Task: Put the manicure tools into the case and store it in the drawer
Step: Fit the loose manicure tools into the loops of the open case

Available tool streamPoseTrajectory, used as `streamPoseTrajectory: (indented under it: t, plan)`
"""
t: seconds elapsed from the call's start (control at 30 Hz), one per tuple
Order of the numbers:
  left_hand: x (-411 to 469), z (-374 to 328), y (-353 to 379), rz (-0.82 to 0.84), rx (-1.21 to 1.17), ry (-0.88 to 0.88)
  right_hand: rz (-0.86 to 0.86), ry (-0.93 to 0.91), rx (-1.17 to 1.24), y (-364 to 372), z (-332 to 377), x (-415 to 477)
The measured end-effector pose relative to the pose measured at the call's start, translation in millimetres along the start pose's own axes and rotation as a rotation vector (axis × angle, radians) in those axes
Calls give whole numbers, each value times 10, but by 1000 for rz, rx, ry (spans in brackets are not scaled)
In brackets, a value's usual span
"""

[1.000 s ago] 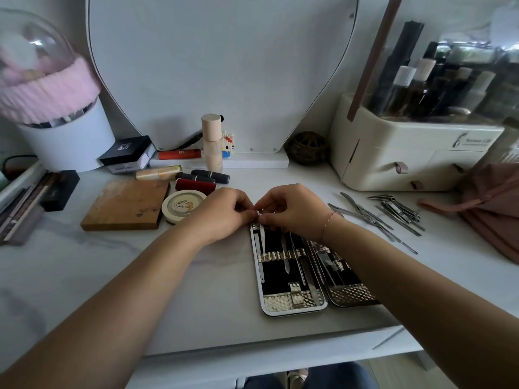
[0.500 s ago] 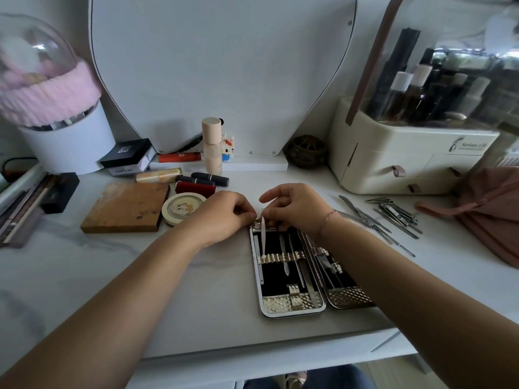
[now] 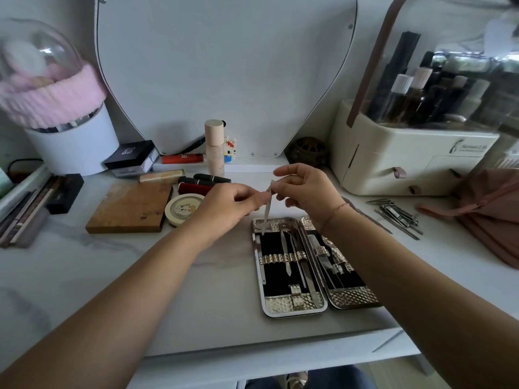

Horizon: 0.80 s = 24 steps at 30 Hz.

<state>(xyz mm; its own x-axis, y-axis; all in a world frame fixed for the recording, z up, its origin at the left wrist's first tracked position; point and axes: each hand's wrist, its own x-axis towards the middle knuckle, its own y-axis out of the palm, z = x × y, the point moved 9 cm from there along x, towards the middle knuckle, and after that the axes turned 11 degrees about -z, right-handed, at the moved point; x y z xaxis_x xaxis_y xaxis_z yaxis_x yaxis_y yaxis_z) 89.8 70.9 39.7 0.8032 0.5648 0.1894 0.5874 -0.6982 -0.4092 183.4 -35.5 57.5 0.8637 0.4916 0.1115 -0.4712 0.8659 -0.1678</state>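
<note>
The open silver manicure case (image 3: 292, 306) lies flat on the white table, black inside, with a few thin tools under its elastic straps. Above its top left corner a slim metal tool (image 3: 266, 211) stands nearly upright, its tip pointing down at the case. My left hand (image 3: 233, 204) and my right hand (image 3: 306, 189) both pinch this tool near its upper end. A pile of loose metal manicure tools (image 3: 396, 213) lies on the table to the right of the case.
A cream cosmetics organizer (image 3: 407, 161) with small drawers stands at the back right, a pink cloth bag (image 3: 488, 217) beside it. Lipsticks (image 3: 196, 185), a round compact (image 3: 182, 209), a wooden board (image 3: 129, 207) and a white bucket (image 3: 75, 144) crowd the left. A mirror (image 3: 224, 66) stands behind.
Both hands have risen from the case's top edge, lifting the slim tool up so that it now stands nearly upright over the case's top left corner.
</note>
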Motion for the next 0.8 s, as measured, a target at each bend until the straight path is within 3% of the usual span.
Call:
streamPoseTrajectory:
  t: [0.37,0.5,0.63,0.8]
  plan:
    - [-20,36,12,-1,-344,-159,113,29,84,70,8,-160]
    - [-55,47,103,74,-282,-171,106,29,6,84,-10,-138]
    - [-73,80,144,104,-220,-167,142,142,10,127,-136,-127]
    - [-6,95,10,-9,5,-52,159,304,22,130,-297,-113]
